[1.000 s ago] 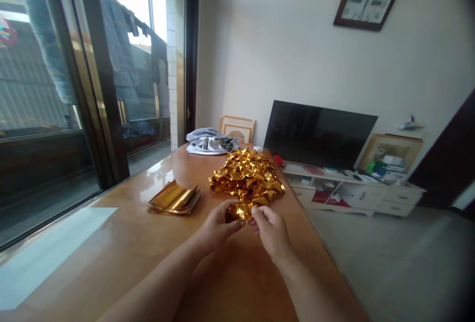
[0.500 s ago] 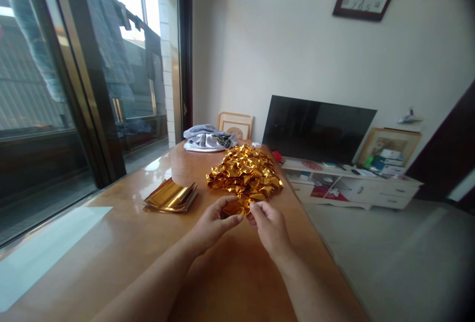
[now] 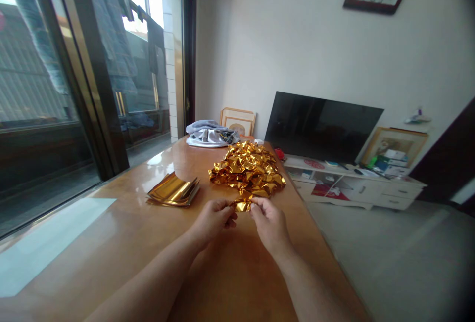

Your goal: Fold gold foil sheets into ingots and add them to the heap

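Note:
Between my two hands is a small folded piece of gold foil paper [image 3: 243, 206], held just above the wooden table [image 3: 222, 272]. My left hand [image 3: 215, 219] pinches its left end, fingers curled in. At its right end, my right hand [image 3: 269, 220] grips it between thumb and fingers. Right behind the hands lies a heap of folded gold foil pieces [image 3: 250, 167], shiny and crumpled-looking. To the left of my left hand sits a stack of flat gold foil sheets [image 3: 173, 191], its edges curling up.
Folded cloth [image 3: 210, 133] lies at the table's far end, near a leaning picture frame [image 3: 237, 121]. A pale sheet [image 3: 55, 243] covers the left edge by the glass door [image 3: 44, 154]. Beyond the right edge stand a television [image 3: 322, 126] and a white cabinet [image 3: 393, 198].
My left fingers, spread around the foil piece before, now pinch its left end. The foil piece looks narrower between the hands. The view has shifted slightly.

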{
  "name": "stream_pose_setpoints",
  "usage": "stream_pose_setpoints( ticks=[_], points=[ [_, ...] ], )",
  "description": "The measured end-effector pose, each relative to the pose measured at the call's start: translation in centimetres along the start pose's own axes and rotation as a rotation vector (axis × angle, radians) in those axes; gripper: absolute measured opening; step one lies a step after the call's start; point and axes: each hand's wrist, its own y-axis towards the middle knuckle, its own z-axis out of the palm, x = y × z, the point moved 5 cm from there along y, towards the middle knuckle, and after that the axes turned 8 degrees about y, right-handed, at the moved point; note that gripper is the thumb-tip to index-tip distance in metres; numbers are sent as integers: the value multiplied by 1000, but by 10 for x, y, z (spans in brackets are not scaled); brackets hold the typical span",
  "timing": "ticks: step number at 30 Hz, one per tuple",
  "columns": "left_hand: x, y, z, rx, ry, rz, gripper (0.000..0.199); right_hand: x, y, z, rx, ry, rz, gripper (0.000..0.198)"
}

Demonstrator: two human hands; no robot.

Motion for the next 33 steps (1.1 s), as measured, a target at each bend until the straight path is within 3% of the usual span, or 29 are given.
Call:
stream_pose_setpoints(
  ticks=[9,19,33],
  points=[
    [1,1,3,-3,24,22,18,12,-7,9,101,-118,-75,25],
    [2,1,0,-119,-16,-59,13,8,-6,6,37,-167,-74,20],
    [-5,-3,-7,-173,41,-6,9,1,-5,5,30,-199,-68,18]
  ],
)
